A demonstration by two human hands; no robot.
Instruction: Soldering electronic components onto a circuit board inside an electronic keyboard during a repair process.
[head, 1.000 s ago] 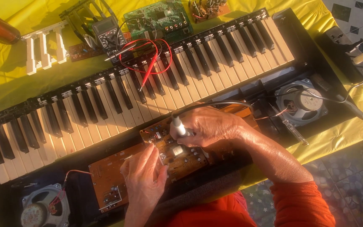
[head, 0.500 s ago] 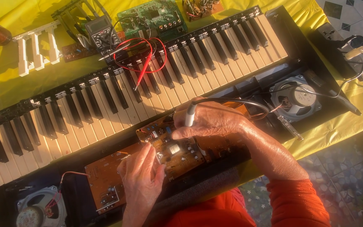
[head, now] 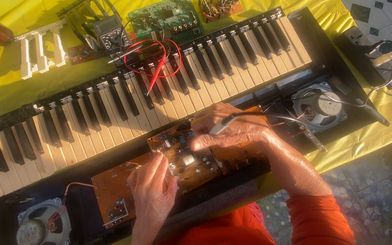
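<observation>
**Hands at work on the circuit board of an opened keyboard**

We see a brown circuit board lying inside the opened black casing of an electronic keyboard, just in front of the row of black and white keys. It sits tilted, raised at its right end, and carries small blue, white and dark components.

Our right hand is closed around a slim grey tool with a cable, a soldering iron by its look, and holds it like a pen; its tip is hidden under the fingers, over the upper part of the board. Our left hand rests on the board's near edge, fingers curled down onto it and pressing it in place; we cannot tell whether they pinch anything small.

A second, flatter brown board lies just left of the first, partly under the left hand. Round speakers sit at both ends of the casing, one at the lower left and one at the right, each with thin wires.

Beyond the keys, on the yellow cloth, we see a multimeter with red leads looped over the keys, a green circuit board and a loose set of white keys. Orange sleeves cover our arms.
</observation>
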